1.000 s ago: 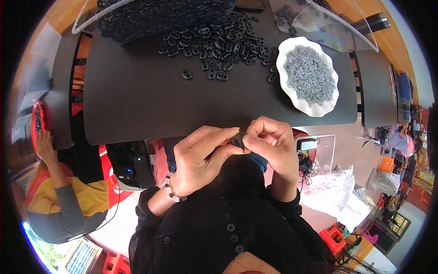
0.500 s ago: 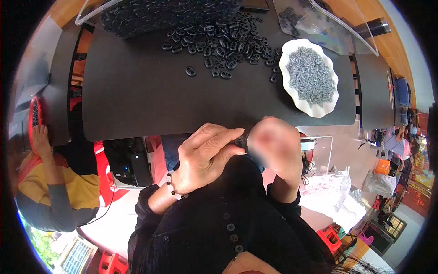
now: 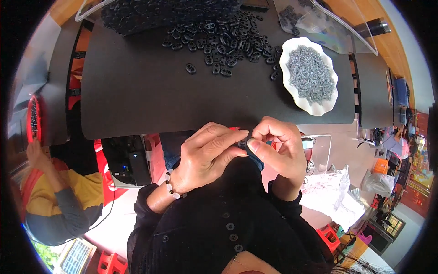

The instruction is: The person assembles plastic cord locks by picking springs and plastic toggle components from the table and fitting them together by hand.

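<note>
Just off the table's near edge, my left hand (image 3: pixel 205 155) pinches a small black cord lock (image 3: pixel 242 144) between thumb and fingertips. My right hand (image 3: pixel 279 146) is closed on the same piece from the other side, its thumb and index finger pressed together at the end. The fingers cover most of the piece. Farther back lies a loose heap of black two-holed cord locks (image 3: pixel 228 43), a few of them apart at its near side. To the right stands a white scalloped dish (image 3: pixel 315 108) full of small metal springs (image 3: pixel 310 73).
The dark table (image 3: pixel 137 91) spans the front. At its back stand a clear bin (image 3: pixel 84 13) of black parts and, to the right, another clear container (image 3: pixel 337 32). On the left, a co-worker's hand (image 3: pixel 36 153) is at a red tray (image 3: pixel 33 114).
My right hand has turned and come in, so its thumb and index finger now pinch the cord lock's end. My left hand has barely moved. The co-worker's hand has shifted down slightly.
</note>
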Motion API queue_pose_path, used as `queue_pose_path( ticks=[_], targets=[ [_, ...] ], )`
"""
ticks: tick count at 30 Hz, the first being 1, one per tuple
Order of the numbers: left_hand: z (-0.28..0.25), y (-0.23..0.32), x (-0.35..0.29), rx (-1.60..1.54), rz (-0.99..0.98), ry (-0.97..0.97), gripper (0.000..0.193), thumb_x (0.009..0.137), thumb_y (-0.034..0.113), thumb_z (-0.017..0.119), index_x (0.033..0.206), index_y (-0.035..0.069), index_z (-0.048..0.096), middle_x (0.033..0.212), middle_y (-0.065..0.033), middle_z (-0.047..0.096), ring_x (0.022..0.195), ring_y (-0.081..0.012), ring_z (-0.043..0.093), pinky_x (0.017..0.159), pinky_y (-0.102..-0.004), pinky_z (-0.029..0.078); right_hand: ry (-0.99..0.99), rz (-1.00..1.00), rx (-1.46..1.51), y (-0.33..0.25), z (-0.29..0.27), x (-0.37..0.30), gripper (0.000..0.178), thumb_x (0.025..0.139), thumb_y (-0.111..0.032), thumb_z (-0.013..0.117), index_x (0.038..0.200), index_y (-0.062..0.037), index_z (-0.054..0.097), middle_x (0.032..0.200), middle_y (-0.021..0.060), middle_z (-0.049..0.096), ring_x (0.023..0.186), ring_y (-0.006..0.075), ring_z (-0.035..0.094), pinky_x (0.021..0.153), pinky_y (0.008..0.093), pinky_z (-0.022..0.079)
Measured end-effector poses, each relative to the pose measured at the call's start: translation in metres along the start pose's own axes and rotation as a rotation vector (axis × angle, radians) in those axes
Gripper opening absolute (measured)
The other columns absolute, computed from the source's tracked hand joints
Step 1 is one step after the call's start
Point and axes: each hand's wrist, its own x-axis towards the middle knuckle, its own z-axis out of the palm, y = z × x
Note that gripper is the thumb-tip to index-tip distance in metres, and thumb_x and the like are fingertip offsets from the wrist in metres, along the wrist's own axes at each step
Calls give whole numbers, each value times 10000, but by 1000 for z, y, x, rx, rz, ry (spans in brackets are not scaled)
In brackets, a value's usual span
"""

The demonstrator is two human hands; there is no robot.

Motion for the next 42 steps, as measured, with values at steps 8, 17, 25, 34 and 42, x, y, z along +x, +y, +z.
queue_pose_path(
  ticks=[8, 17, 25, 34, 42],
  targets=[
    [-3, 1, 0, -3, -22, 4, 395, 641, 93, 784, 1013, 24, 669, 878, -93, 637, 745, -223, 613, 641, -309, 504, -122, 159, 260, 9, -5, 0, 105, 814, -71, 667, 794, -3, 589, 723, 7, 579, 663, 62, 544, 577, 199, 409],
    [-6, 2, -4, -16, -47, 39, 395, 631, 135, 777, 1016, 95, 702, 831, -18, 519, 754, -182, 502, 644, -289, 442, -290, 203, 602, 19, 2, 9, 379, 816, -191, 701, 1098, 41, 598, 799, 43, 603, 714, 85, 576, 610, 210, 519],
    [-9, 3, 0, 109, 69, -42, 328, 736, 188, 741, 1039, 76, 681, 888, -33, 472, 827, -179, 512, 688, -284, 449, -313, 217, 663, 37, 2, 6, 367, 801, -205, 718, 1062, 39, 634, 814, 83, 656, 656, 104, 611, 578, 215, 506],
    [-3, 4, -1, -31, -23, 67, 384, 626, 63, 783, 991, 20, 674, 863, -47, 479, 796, -193, 580, 621, -279, 480, -101, 182, 506, 20, 5, 2, 192, 807, -141, 708, 743, -7, 586, 652, 56, 599, 547, 73, 523, 500, 198, 398],
    [-3, 4, -3, -30, -15, 49, 398, 626, 80, 784, 1003, 21, 672, 865, -54, 486, 794, -191, 581, 618, -272, 477, -150, 173, 415, 18, -3, 2, 181, 824, -148, 703, 753, -24, 592, 639, 0, 573, 564, 35, 525, 503, 177, 399]
  ],
)
